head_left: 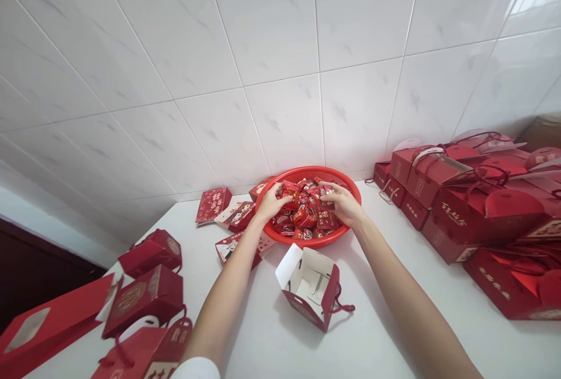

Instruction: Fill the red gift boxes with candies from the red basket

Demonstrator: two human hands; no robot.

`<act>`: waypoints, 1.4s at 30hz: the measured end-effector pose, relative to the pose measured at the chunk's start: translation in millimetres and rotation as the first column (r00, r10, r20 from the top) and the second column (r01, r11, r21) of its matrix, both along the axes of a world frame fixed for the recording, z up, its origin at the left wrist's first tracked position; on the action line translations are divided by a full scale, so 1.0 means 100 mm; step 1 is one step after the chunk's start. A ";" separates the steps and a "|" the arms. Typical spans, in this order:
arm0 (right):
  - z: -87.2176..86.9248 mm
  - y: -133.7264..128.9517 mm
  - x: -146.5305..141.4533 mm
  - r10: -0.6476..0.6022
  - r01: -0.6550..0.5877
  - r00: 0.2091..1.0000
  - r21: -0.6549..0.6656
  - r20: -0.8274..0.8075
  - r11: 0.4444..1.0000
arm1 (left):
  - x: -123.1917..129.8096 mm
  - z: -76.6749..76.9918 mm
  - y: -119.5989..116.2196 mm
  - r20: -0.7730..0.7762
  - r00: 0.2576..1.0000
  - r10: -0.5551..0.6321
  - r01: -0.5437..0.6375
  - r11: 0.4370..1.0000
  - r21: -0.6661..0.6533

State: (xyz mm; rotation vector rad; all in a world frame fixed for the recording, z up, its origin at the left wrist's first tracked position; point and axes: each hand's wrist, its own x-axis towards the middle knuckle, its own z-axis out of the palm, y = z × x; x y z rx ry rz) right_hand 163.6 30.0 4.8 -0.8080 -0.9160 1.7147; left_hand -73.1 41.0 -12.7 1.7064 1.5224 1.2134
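Observation:
A red plastic basket full of wrapped candies stands against the wall. My left hand is over its left side, with fingers closed on a shiny red wrapped candy. At the right side of the basket, my right hand pinches a wrapped candy in dark red and pinkish wrapping. Between my forearms, in front of the basket, lies a small red gift box with its flap open. Its white inside shows no candies, and a dark red cord handle hangs out on its right.
Stacked red gift boxes fill the table's right side. More red boxes stand along the left edge, beside a red paper bag. Flattened cartons lie left of the basket. A tiled wall closes off the back.

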 end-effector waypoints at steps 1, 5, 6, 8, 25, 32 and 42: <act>0.00 -0.01 0.00 0.002 -0.002 1.000 0.001 -0.006 1.000 | 0.00 0.00 0.00 0.013 1.000 0.012 -0.012 1.000 0.005; 0.01 -0.02 -0.01 0.011 -0.011 1.000 0.013 -0.028 1.000 | -0.01 0.00 -0.02 0.063 0.997 0.035 -0.037 0.999 0.033; 0.01 -0.02 -0.01 0.013 -0.013 0.999 0.017 -0.032 1.000 | 0.00 0.00 -0.03 0.072 0.997 0.032 -0.035 0.998 0.044; 0.01 -0.02 -0.01 0.014 -0.013 0.999 0.023 -0.038 1.000 | 0.01 0.02 -0.04 0.085 0.996 0.017 -0.022 0.998 0.065; 0.03 -0.07 0.01 0.043 -0.044 0.999 0.098 0.021 0.994 | 0.14 0.22 -0.28 0.014 1.000 -0.023 0.024 0.992 -0.121; 0.04 -0.10 0.01 0.038 -0.041 0.999 0.120 0.027 0.992 | 0.24 0.18 -0.18 -0.134 0.984 -0.119 0.043 0.882 -0.469; 0.20 -0.20 0.07 0.051 -0.055 0.998 0.078 0.047 0.995 | 0.22 0.31 -0.32 0.181 0.983 0.004 0.054 0.948 -0.315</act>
